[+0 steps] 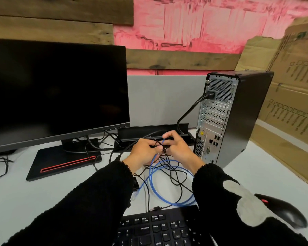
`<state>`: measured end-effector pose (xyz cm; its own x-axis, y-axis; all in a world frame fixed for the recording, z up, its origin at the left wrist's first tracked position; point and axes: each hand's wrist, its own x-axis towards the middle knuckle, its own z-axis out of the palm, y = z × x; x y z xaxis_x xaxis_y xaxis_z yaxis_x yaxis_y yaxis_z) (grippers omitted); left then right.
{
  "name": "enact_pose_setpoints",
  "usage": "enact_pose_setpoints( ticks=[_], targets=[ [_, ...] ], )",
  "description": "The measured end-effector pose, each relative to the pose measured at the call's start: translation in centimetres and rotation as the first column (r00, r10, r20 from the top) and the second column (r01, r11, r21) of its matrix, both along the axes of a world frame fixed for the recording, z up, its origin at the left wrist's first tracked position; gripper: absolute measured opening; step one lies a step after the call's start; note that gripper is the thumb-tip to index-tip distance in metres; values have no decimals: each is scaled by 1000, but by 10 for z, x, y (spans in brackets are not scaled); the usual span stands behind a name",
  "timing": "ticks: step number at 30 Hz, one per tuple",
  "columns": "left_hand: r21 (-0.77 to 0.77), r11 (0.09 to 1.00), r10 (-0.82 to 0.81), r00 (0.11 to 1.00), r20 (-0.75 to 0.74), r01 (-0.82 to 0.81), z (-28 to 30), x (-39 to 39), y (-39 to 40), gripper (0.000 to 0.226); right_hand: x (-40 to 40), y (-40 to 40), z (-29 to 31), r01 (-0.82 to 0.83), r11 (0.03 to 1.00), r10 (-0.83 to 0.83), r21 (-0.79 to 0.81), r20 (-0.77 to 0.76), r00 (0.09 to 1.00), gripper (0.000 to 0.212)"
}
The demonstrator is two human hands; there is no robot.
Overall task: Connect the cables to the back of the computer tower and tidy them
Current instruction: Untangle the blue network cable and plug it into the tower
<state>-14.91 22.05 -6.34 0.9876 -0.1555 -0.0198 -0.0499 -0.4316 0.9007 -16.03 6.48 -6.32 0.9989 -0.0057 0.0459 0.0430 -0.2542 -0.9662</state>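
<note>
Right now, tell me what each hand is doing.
Left hand: closed on the tangle of thin black cables and the looped blue network cable.
Right hand: fingers pinching the same bundle.

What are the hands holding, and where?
Both hands, left hand and right hand, pinch the blue cable and thin black cables mid-length, not at plugs.

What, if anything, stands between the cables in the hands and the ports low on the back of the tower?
Nothing visible does: the desk gap between the right hand, holding the blue cable, and the tower ports is bare.
</note>
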Motion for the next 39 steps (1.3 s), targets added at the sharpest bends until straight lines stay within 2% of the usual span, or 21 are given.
enact_pose_setpoints(
  ticks=[3,6,10,13,15,16,18,19,21,22,23,24,25,27,30,31,34,37,39],
  targets=[
    [109,990,90,996,-21,-87,5,-4,-4,46,-3,0,0,-111,993,112,26,-43,993,67],
    [200,964,174,984,26,-176,8,-1,-4,42,-6,2,-1,-116,993,116,11,-94,989,75],
    [227,969,122,986,-111,-95,6,1,13,26,-6,-3,9,161,957,-125,242,-156,980,38],
    [284,959,55,975,-216,9,14,-4,33,21,-7,-9,13,269,868,-200,418,-201,959,49],
    [433,901,82,982,-172,1,23,-6,42,28,-9,-6,16,243,767,-137,594,-218,966,56],
    [535,844,103,988,-118,-24,29,-9,43,33,-10,-3,18,233,728,-119,645,-216,969,55],
    [710,691,123,990,68,-135,41,-18,39,48,-14,4,24,237,705,-126,668,-211,969,52],
    [732,644,107,974,201,-222,45,-22,35,56,-14,6,26,249,699,-138,671,-214,967,51],
    [646,666,27,878,478,-373,45,-26,26,70,-17,9,31,260,687,-142,678,-226,964,49],
    [607,701,-47,824,564,-375,43,-25,20,67,-19,10,34,258,674,-131,693,-231,964,48],
    [601,724,-109,805,583,-338,44,-27,15,53,-21,11,38,256,649,-122,716,-234,964,46],
    [592,755,-131,820,558,-282,45,-27,12,33,-22,10,42,260,616,-120,744,-237,964,42],
    [589,778,-121,866,485,-221,47,-27,11,25,-23,8,44,255,578,-117,775,-231,966,36],
    [498,859,-90,923,374,-118,53,-25,11,33,-30,8,47,204,602,-87,772,-191,978,24],
    [208,976,-19,931,364,-62,71,-24,5,31,-43,17,43,54,831,-16,554,-73,997,21],
    [79,996,17,939,344,-47,77,-24,3,32,-47,21,42,-10,872,29,489,-30,999,20],
    [-228,973,33,968,248,25,95,-28,2,27,-58,28,55,-127,960,114,249,65,991,28],
    [-288,942,-104,965,240,173,96,-31,11,28,-57,24,69,-49,998,57,-46,207,977,20],
    [-287,923,-212,961,180,257,85,-36,13,40,-53,23,79,46,990,-6,-134,283,959,23]
  ],
)
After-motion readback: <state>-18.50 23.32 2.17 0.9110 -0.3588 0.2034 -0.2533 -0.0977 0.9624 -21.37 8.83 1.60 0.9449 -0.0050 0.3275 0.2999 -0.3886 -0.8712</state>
